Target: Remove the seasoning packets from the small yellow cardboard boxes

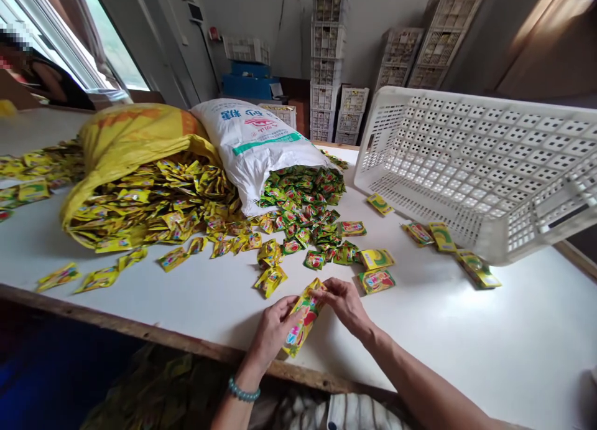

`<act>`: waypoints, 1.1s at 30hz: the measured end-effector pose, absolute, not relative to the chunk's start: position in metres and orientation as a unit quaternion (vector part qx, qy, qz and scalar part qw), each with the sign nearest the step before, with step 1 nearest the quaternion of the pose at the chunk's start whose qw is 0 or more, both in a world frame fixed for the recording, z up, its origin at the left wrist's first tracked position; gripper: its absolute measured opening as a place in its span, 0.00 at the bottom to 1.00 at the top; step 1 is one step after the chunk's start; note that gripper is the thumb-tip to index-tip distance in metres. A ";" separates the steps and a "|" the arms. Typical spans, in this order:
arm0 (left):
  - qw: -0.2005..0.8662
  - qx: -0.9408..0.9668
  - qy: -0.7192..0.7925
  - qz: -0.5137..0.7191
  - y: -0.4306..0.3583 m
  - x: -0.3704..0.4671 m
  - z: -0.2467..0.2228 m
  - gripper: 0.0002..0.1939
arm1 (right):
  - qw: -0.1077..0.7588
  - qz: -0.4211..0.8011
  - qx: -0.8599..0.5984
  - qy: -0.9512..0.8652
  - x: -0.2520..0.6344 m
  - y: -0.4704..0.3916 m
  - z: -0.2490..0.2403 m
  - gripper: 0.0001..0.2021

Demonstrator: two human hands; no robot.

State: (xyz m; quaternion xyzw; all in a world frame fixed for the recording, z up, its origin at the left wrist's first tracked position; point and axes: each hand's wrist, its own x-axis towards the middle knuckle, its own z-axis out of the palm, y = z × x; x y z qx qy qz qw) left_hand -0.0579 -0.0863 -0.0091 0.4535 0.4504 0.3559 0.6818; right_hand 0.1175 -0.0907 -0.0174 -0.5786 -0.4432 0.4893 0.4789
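Between my hands, near the table's front edge, is a yellow printed candy packet (305, 321) with red and green pictures, held at a slant. My left hand (275, 324), with a bead bracelet on its wrist, grips the packet's lower left side. Fingers of my right hand (342, 299) pinch its upper end. Just beyond lie small yellow sachets (270, 280) and small green sachets (314, 259). To the right of my right hand, similar flat packets (377, 280) rest on the table.
A yellow sack (140, 125) and a white sack (261, 131) lie on the white table (186, 305), spilling sachets. At right a white plastic basket (433, 144) lies tipped on its side. Stacked crates (326, 63) stand behind. A person (51, 81) is at far left.
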 end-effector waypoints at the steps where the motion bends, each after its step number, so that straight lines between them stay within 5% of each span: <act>1: 0.685 0.446 0.451 0.359 -0.087 -0.059 -0.010 0.22 | 0.460 0.482 -0.585 -0.462 0.117 -0.091 -0.018 0.19; 7: 0.682 0.379 0.491 0.388 -0.086 -0.062 -0.020 0.24 | 0.350 0.297 -0.648 -0.608 0.125 -0.058 -0.010 0.16; 11: 0.674 0.364 0.502 0.403 -0.084 -0.062 -0.019 0.25 | 0.208 0.140 -0.581 -0.774 0.135 -0.029 -0.008 0.24; 14: 0.676 0.352 0.502 0.408 -0.084 -0.061 -0.015 0.25 | 0.156 0.118 -0.545 -0.815 0.139 -0.026 -0.012 0.21; 18: 0.676 0.349 0.499 0.415 -0.083 -0.060 -0.016 0.24 | 0.287 0.200 -0.574 -0.740 0.146 -0.043 -0.019 0.13; 22: 0.685 0.351 0.491 0.408 -0.083 -0.059 -0.019 0.23 | 0.405 0.399 -0.543 -0.618 0.151 -0.058 -0.014 0.15; 33: 0.695 0.398 0.468 0.373 -0.089 -0.062 -0.018 0.23 | 0.212 0.398 -0.508 -0.734 0.134 -0.055 0.011 0.03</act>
